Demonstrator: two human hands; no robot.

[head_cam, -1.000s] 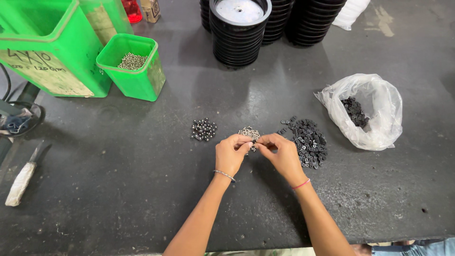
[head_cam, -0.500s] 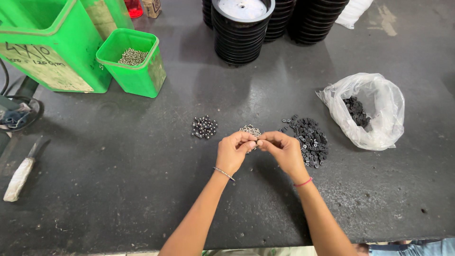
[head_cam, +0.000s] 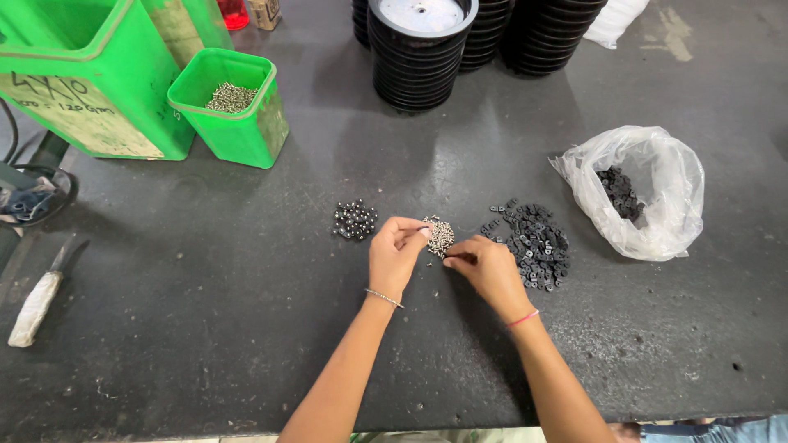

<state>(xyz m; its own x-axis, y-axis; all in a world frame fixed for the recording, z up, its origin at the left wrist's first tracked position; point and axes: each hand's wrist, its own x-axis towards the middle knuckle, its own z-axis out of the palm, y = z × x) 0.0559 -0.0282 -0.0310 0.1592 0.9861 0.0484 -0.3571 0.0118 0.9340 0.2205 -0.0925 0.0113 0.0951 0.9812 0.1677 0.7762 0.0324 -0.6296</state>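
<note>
The small heap of silvery screws (head_cam: pixel 441 234) lay mid-worktop, between a cluster of steel balls (head_cam: pixel 355 220) and a pile of black clips (head_cam: pixel 533 243). The left hand (head_cam: pixel 396 256) pinched at the heap's edge, while the right hand (head_cam: pixel 487 267) was clenched on something tiny I couldn't make out. It looked like a fitting step, with careful lining-up of the two small parts needed next.

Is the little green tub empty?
No, the small green tub has a heap of small silvery metal bits inside it.
</note>
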